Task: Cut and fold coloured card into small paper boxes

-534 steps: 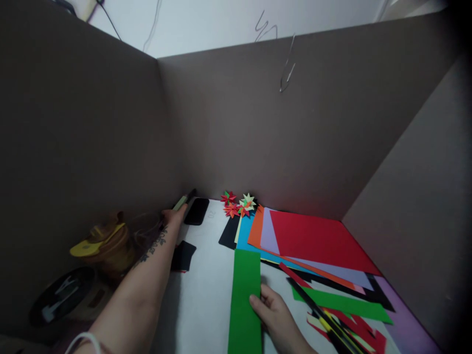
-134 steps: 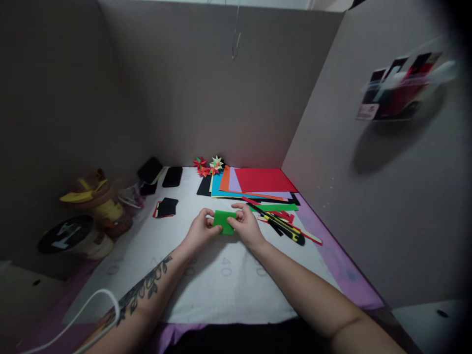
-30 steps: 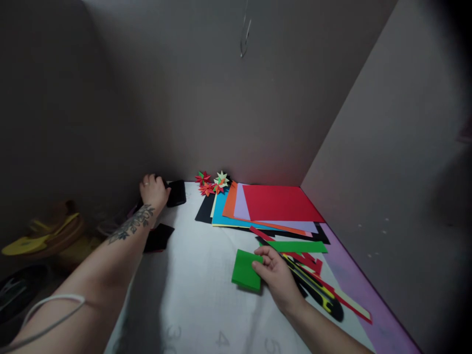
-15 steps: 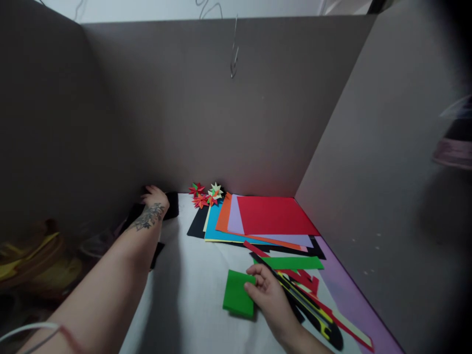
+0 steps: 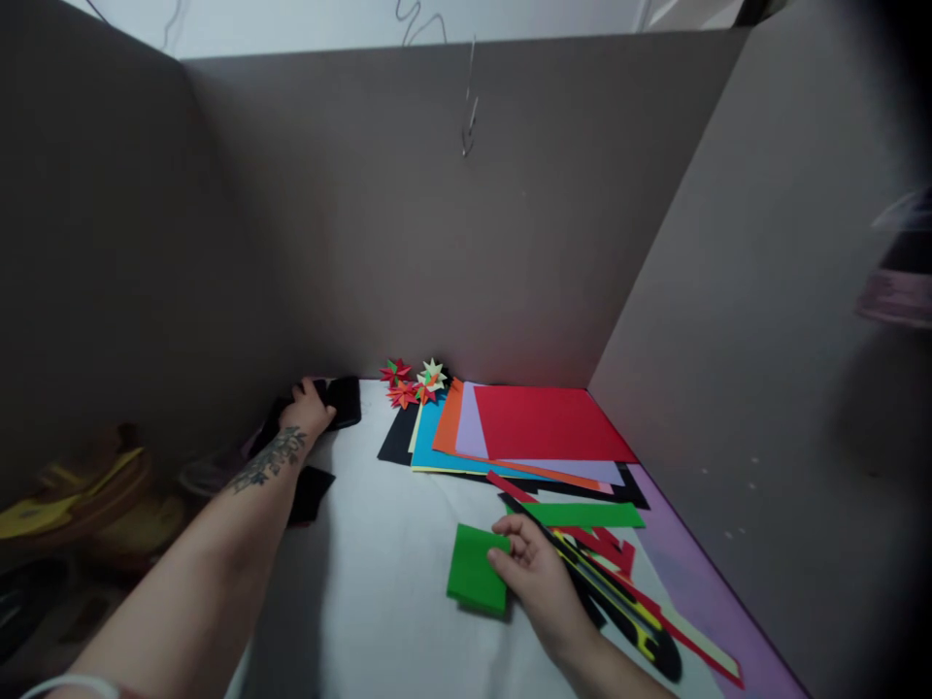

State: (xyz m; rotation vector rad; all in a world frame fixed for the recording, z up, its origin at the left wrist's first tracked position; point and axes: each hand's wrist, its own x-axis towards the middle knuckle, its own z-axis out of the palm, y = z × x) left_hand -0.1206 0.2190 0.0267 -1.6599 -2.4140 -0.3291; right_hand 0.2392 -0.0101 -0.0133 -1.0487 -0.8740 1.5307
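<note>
Head camera: lower middle of the frame, the right hand (image 5: pixel 535 581) pinches a folded green paper (image 5: pixel 475 571) — the left hand (image 5: pixel 306 410), left of centre, is beside a black phone (image 5: pixel 345 400), its grip impossible to tell.

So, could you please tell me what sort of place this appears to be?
Probably a papercraft workspace, judging by the overlapping coloured paper sheets, the utility knife lying among paper strips, and the spiky paper stars.
</note>
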